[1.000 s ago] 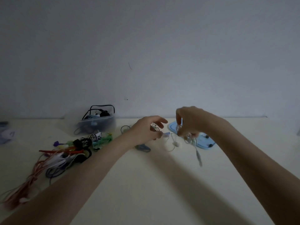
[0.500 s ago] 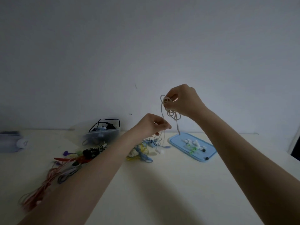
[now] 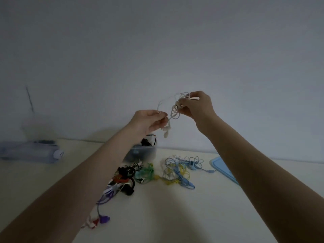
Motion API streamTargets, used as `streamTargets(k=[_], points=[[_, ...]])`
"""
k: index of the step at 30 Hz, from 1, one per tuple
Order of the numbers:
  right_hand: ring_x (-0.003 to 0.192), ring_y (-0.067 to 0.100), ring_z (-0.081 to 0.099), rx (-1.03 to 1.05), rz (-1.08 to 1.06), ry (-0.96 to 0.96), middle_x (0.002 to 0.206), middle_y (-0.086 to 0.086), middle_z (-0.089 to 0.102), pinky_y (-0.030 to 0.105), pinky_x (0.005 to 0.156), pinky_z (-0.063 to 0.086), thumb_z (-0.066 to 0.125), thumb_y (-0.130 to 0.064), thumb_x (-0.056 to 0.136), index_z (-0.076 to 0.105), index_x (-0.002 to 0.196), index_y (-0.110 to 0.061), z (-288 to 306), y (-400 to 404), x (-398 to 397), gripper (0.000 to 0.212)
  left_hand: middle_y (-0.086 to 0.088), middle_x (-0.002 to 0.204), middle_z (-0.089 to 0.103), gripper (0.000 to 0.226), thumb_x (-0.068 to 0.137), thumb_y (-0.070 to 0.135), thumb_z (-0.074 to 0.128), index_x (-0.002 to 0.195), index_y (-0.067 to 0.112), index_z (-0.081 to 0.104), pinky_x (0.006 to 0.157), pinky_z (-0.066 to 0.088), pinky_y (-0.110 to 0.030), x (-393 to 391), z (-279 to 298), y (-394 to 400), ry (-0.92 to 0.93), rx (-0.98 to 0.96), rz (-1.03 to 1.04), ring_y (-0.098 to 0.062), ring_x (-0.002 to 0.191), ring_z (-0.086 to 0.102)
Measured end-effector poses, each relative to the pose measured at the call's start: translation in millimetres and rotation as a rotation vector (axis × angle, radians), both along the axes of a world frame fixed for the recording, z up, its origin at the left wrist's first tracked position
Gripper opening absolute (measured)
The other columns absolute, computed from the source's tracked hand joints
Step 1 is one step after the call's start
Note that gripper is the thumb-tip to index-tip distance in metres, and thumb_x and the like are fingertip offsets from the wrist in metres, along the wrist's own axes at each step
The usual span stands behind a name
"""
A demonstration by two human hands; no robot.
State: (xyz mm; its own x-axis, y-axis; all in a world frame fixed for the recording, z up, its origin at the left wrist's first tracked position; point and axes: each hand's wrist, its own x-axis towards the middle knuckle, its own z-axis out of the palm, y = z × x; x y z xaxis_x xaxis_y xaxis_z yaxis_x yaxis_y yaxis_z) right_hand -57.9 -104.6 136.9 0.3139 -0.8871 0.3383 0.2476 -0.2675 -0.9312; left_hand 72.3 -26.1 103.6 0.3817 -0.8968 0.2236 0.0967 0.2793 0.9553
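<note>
Left hand (image 3: 149, 120) pinching one strand, right hand (image 3: 198, 106) gripping the white earphone tangle (image 3: 175, 109): best tease loops apart gently.

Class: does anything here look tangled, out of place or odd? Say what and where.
The white earphone cord held between the left hand and right hand is bunched in tangled loops. On the table, blue and yellow cords lie tangled together.

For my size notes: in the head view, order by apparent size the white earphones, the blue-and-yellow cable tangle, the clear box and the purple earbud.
1. blue-and-yellow cable tangle
2. white earphones and clear box: alike; earphones nearer, box partly hidden
3. purple earbud
</note>
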Motion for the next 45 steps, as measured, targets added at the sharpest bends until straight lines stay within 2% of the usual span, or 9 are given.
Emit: streamTargets(k=[8, 12, 17, 20, 27, 30, 35, 42, 45], points=[[0.083, 0.032, 0.063, 0.130, 0.129, -0.090, 0.111, 0.029, 0.057, 0.025, 0.060, 0.058, 0.052, 0.011, 0.084, 0.059, 0.089, -0.007, -21, -18, 84, 0.020, -0.013, 0.079, 0.064, 0.005, 0.086, -0.001, 0.059, 0.085, -0.002, 0.064, 0.071, 0.057, -0.020, 72, 4, -6, -0.092, -0.012, 0.209, -0.010, 0.064, 0.065], [0.089, 0.031, 0.065, 0.020, 0.053, 0.032, 0.096, 0.016, 0.061, 0.035, 0.074, 0.058, 0.053, 0.006, 0.087, 0.058, 0.093, -0.006, -49, -25, 130, 0.014, -0.013, 0.077, 0.065, 0.004, 0.085, -0.001, 0.060, 0.084, -0.002, 0.064, 0.064, 0.056, -0.016, 104, -11, -7, -0.177, 0.036, 0.328, -0.007, 0.058, 0.066], [0.091, 0.032, 0.063, -0.410, 0.024, 0.525, 0.101, 0.019, 0.065, 0.037, 0.082, 0.053, 0.047, -0.006, 0.093, 0.062, 0.101, 0.002, -87, -30, 169, 0.019, -0.008, 0.076, 0.068, 0.006, 0.085, 0.004, 0.063, 0.081, 0.000, 0.067, 0.067, 0.057, -0.021, 139, -49, -16, -0.813, 0.338, 0.476, -0.007, 0.061, 0.067], [0.107, 0.029, 0.050, -0.789, -0.002, 0.965, 0.105, 0.016, 0.062, 0.029, 0.077, 0.039, 0.046, -0.008, 0.094, 0.064, 0.105, -0.001, -97, -35, 169, 0.023, -0.011, 0.096, 0.069, 0.026, 0.085, 0.007, 0.060, 0.110, 0.008, 0.065, 0.077, 0.047, -0.025, 143, -60, -20, -1.224, 0.487, 0.486, -0.020, 0.085, 0.062], [0.099, 0.027, 0.054, -0.692, 0.146, 1.171, 0.104, 0.010, 0.061, 0.035, 0.091, 0.037, 0.054, -0.024, 0.091, 0.062, 0.099, -0.009, -94, -42, 165, 0.019, -0.007, 0.126, 0.057, 0.052, 0.086, 0.016, 0.062, 0.134, 0.013, 0.045, 0.086, 0.040, -0.023, 138, -50, -23, -1.412, 0.721, 0.226, -0.019, 0.110, 0.054], [0.111, 0.026, 0.054, -0.740, 0.188, 1.097, 0.121, 0.007, 0.060, 0.040, 0.099, 0.042, 0.059, -0.036, 0.089, 0.059, 0.120, -0.014, -80, -38, 144, 0.039, -0.007, 0.132, 0.052, 0.048, 0.088, 0.018, 0.059, 0.134, 0.013, 0.045, 0.094, 0.039, -0.027, 122, -38, -15, -1.505, 0.620, 0.271, -0.021, 0.117, 0.051], [0.100, 0.021, 0.061, -0.804, 0.030, 0.983, 0.109, 0.007, 0.067, 0.021, 0.080, 0.041, 0.058, -0.030, 0.090, 0.068, 0.106, -0.009, -52, -34, 85, 0.027, -0.009, 0.116, 0.057, 0.031, 0.089, 0.011, 0.052, 0.119, 0.009, 0.058, 0.091, 0.044, -0.038, 61, -30, -13, -1.456, 0.319, 0.287, -0.026, 0.106, 0.055], [0.096, 0.021, 0.064, -0.711, -0.026, 1.204, 0.104, 0.007, 0.070, 0.021, 0.083, 0.044, 0.056, -0.008, 0.087, 0.072, 0.099, -0.005, -72, -39, -17, 0.020, 0.000, 0.112, 0.065, 0.024, 0.088, 0.016, 0.059, 0.111, 0.016, 0.065, 0.091, 0.046, -0.028, -14, -56, -7, -1.311, 0.152, -0.021, -0.010, 0.099, 0.058], [0.081, 0.013, 0.062, -0.602, 0.041, 1.206, 0.090, 0.005, 0.071, 0.016, 0.072, 0.046, 0.061, -0.009, 0.085, 0.073, 0.091, -0.007, -91, -35, -45, 0.014, 0.003, 0.109, 0.062, 0.024, 0.084, 0.020, 0.063, 0.107, 0.022, 0.067, 0.085, 0.042, -0.023, -31, -77, -10, -1.462, 0.219, -0.164, -0.012, 0.102, 0.054]])
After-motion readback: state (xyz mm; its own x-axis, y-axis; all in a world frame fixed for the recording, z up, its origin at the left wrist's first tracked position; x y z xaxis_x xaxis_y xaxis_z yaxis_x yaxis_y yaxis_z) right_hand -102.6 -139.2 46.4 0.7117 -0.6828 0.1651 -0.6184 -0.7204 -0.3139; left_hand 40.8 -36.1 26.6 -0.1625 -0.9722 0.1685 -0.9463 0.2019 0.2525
